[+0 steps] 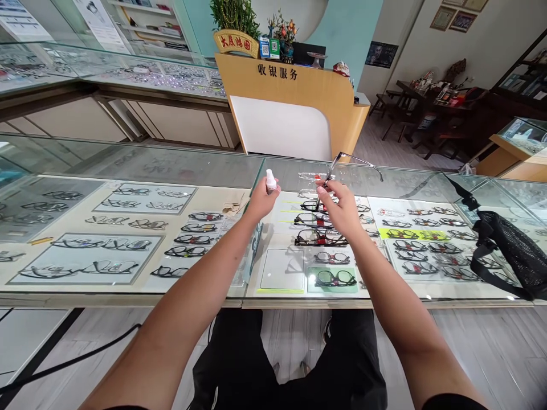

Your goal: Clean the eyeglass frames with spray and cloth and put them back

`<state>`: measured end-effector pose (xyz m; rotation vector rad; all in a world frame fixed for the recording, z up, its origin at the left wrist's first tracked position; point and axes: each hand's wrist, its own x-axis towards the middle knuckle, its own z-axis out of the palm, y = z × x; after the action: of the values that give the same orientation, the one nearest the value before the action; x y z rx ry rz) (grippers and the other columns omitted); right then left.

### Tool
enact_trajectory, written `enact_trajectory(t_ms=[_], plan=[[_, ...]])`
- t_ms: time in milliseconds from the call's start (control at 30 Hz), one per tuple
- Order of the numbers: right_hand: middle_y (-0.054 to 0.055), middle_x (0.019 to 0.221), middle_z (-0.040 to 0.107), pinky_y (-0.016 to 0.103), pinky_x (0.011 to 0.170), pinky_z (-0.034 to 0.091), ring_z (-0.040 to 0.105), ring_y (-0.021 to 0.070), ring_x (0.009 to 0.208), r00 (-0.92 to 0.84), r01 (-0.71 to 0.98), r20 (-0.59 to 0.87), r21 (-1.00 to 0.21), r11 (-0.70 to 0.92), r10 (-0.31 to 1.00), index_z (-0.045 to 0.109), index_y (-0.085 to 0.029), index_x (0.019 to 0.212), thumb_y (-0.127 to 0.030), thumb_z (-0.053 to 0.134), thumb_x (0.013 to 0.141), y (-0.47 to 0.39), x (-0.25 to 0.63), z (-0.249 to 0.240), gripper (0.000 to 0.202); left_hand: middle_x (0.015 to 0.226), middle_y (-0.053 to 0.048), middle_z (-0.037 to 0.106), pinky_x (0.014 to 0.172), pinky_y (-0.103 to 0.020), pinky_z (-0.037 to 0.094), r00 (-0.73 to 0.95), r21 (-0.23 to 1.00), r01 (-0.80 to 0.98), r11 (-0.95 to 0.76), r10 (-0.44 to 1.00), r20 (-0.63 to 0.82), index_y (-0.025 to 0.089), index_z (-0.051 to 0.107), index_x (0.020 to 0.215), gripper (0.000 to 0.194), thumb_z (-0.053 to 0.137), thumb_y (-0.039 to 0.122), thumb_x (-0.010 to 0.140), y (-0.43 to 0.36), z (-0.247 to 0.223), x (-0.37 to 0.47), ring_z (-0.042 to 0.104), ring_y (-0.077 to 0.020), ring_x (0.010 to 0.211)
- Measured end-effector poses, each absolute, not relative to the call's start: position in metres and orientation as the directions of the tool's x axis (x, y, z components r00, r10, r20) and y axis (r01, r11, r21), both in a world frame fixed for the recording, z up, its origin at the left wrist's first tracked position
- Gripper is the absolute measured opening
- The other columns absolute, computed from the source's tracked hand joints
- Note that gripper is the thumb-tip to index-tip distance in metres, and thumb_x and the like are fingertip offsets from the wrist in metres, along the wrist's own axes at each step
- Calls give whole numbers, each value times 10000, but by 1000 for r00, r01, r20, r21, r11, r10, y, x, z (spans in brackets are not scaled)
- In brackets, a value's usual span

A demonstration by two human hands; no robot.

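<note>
Holding a white nozzle bottle (270, 181) and a pair of eyeglasses (334, 163) above a glass display counter (290, 303)

Left hand (261, 200): curled around the white nozzle bottle, thumb and fingers wrapped on its lower part. The nozzle points upward, clear of the grip. From where I stand, the bottle is over the counter, beside the joint between two glass sections.

Right hand (342, 209): pinching the pair of eyeglasses between thumb and fingertips. The dark frame rises above the grip, and one temple extends to the right, its tip bent downward. The fingers cover the pinched part; I cannot tell exactly which part it is. The two hands are apart, at nearly the same level.

Counter contents: eyeglass frames lie in rows below the hands, several bearing red tags. One frame rests on a green card (316, 287) near the front edge; a pale square panel (282, 270) lies just left of it.

Right end: a black mesh pouch (510, 242) with a strap lies on its side.

Far side: a wooden cashier desk (294, 90) supports a bamboo plant (235, 18) and two QR-code signs (269, 48), set side by side
</note>
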<state>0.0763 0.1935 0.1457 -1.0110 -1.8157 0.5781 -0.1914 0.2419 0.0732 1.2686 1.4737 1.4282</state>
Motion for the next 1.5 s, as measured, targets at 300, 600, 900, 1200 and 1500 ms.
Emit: enact_trajectory(t_ms=[300,600,900,1200,1500], plan=[[109,1210,830,475,1040,538,696,323,1153,-213,422,524,-712,561,825,799,-258,1181,-639,487,1144,186,79,152,494,648,39,482,539,-298,460,17,949,-308,-70,997,79,252,557,825,514,713,741,851,212,127,-178,474,-140,555],[71,1039,794,446,1009,515,676,307,1083,-316,364,461,-748,555,829,804,-261,1045,-571,445,1164,176,76,163,489,385,59,231,423,-319,274,377,947,-304,101,926,21,265,439,549,953,328,1201,697,191,153,-167,215,-96,336],[49,1045,800,428,1027,497,692,281,1055,-486,210,361,-836,507,796,832,-263,1026,-647,454,1160,163,65,166,555,453,-18,451,507,-351,314,72,963,-79,-257,962,262,242,595,540,831,538,1012,847,185,135,-147,430,-142,443],[57,1081,808,413,1031,535,717,273,1082,-582,93,298,-900,426,757,832,-267,1030,-751,500,1114,156,53,163,594,457,-26,472,519,-345,346,-21,950,28,-311,950,312,243,496,485,820,561,945,904,180,129,-141,478,-151,474],[63,1054,805,431,1044,561,707,287,1056,-430,45,346,-914,403,834,829,-274,995,-757,508,1084,164,57,164,586,469,-28,454,515,-348,307,128,941,48,-336,936,328,242,497,485,851,494,965,932,172,136,-137,390,-139,472]])
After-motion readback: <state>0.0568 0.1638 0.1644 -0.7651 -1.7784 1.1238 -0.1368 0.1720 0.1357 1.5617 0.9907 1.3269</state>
